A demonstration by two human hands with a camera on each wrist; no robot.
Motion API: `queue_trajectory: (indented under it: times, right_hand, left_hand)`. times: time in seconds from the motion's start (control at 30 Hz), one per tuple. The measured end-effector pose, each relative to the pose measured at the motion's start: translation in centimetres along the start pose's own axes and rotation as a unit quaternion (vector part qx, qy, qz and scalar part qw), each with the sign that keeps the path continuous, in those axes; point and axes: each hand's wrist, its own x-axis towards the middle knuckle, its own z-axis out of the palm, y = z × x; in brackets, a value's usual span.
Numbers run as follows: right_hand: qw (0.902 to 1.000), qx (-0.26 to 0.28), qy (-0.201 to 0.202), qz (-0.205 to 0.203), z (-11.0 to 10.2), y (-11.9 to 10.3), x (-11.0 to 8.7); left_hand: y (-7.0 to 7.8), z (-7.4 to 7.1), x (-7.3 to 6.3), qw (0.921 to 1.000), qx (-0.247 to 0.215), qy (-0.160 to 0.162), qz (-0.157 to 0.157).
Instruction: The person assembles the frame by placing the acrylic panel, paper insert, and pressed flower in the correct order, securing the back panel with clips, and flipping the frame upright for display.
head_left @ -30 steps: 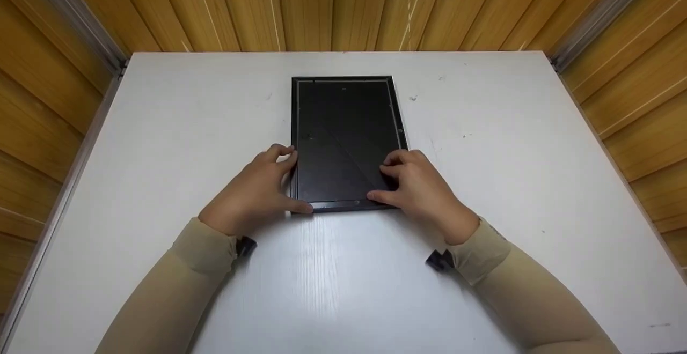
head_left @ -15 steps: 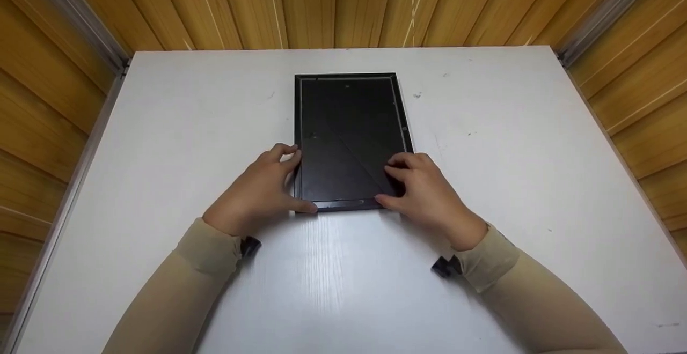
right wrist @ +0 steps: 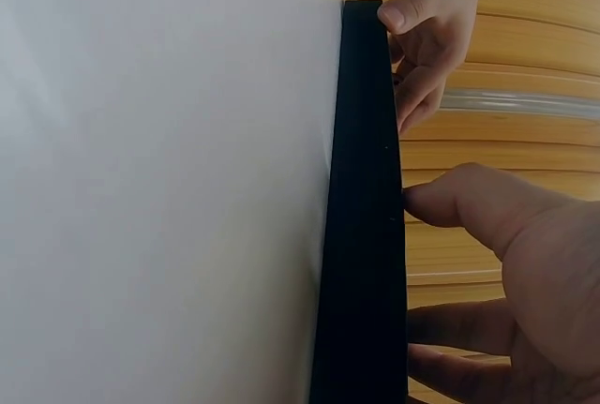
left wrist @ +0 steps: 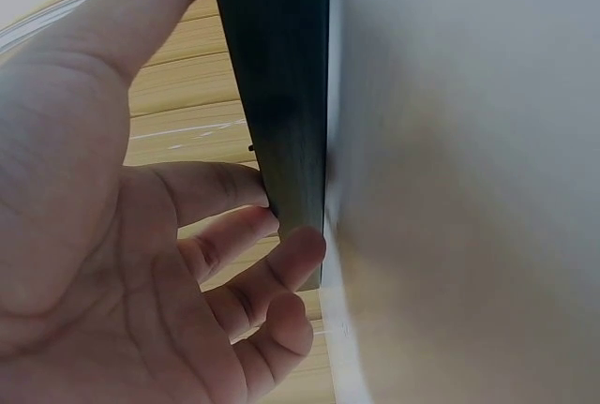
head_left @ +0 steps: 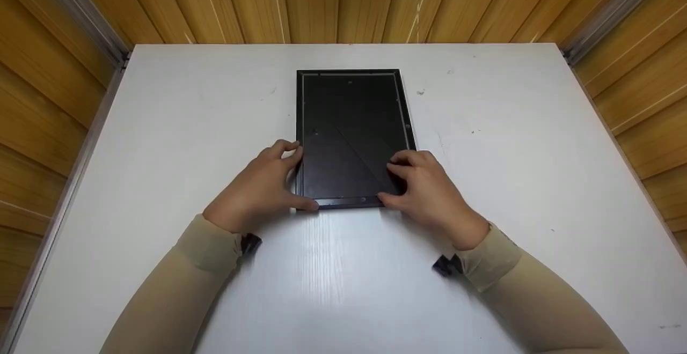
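- Right hand [head_left: 429, 190], shifted slightly toward the picture frame's [head_left: 349, 204] near edge; digits apart, touching.
- Left hand [head_left: 260, 185], digits apart, touching the near left corner.
- Backing [head_left: 349, 107] apparently seated; frame face-down on bench [head_left: 172, 118]; remaining fastening uncertain.

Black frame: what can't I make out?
Black frame, head view: underside hidden, facing the white table.
Its near right corner, head view: covered by the right hand.
Its near side's right end, right wrist view: cut off by the bottom edge.
Mark near its far edge, head view: too small to identify.
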Motion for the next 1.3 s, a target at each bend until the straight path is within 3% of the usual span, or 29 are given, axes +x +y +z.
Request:
queue_trajectory:
  times: [0.33,0.77,1.1,1.3]
  right_hand:
    - [0.9996,0.012,0.016,0.02,0.2,-0.5,0.3]
    - [0.9969,0.035,-0.023,0.067,-0.5,-1.0,1.3]
    - [0.9972,0.01,-0.06,0.044,-1.5,-0.6,1.9]
    - [0.9974,-0.017,-0.058,0.039,-1.7,-0.7,2.3]
  left_hand:
    - [-0.1,-0.1,0.2,0.9999,0.005,0.001,0.012]
    - [0.0,-0.2,0.3,0.9994,0.029,0.003,0.021]
    - [-0.1,-0.2,0.1,0.9997,0.02,0.008,0.015]
    - [-0.1,-0.1,0.2,0.9997,0.02,0.006,0.013]
